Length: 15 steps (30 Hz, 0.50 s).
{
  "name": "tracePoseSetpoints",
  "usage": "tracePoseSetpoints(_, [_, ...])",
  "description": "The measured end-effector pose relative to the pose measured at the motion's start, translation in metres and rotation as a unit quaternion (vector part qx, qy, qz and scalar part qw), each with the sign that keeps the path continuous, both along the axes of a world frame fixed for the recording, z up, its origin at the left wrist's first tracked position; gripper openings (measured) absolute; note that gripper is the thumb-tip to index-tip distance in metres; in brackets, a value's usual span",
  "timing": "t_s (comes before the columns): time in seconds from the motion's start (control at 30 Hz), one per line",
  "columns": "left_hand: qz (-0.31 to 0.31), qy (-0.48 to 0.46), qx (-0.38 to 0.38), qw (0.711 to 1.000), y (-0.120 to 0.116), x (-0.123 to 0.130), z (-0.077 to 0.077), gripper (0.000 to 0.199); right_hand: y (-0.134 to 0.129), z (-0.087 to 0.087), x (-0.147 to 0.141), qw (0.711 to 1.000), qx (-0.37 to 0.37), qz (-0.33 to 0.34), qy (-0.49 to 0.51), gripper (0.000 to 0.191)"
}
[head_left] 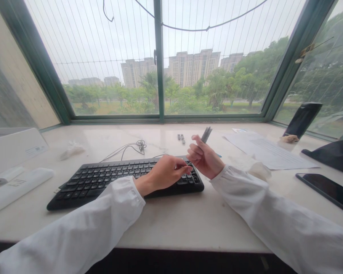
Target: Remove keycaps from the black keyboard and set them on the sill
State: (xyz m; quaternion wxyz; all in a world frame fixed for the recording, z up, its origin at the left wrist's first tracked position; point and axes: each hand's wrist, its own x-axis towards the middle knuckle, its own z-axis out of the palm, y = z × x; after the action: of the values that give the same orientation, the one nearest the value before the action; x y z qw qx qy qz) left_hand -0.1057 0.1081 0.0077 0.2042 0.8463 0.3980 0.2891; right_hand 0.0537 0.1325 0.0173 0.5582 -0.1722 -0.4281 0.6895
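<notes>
A black keyboard (103,179) lies on the pale sill, its right end under my hands. My left hand (165,173) reaches across the number pad, thumb and fingertips pinched together over the keys. What they hold, if anything, is too small to make out. Several spots at the keyboard's right end look bare of keycaps. Just above that end, my right hand (204,156) is closed around a slim dark grey tool (207,134), whose split upper end sticks up out of the fist. Several small grey keycaps (181,138) stand in a group behind the keyboard.
A cable (140,145) coils behind the keyboard. White boxes (14,146) stand at left beside crumpled clear plastic (72,150). Right of my hands are printed paper (270,150), crumpled plastic wrap (258,169), a phone (328,190) lying flat and a dark upright device (303,118).
</notes>
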Motion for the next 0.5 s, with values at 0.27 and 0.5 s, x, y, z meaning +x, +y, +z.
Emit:
tracePoseSetpoints(0.27, [-0.036, 0.008, 0.019, 0.999, 0.0019, -0.0018, -0.0019, 0.031, -0.0053, -0.0028, -0.0036, 0.998, 0.014, 0.009, -0.068, 0.041])
tracePoseSetpoints(0.5, [0.008, 0.124, 0.135, 0.983, -0.0017, -0.0035, -0.0025, 0.032, -0.0047, -0.0004, -0.0075, 0.995, -0.005, -0.1, -0.018, 0.048])
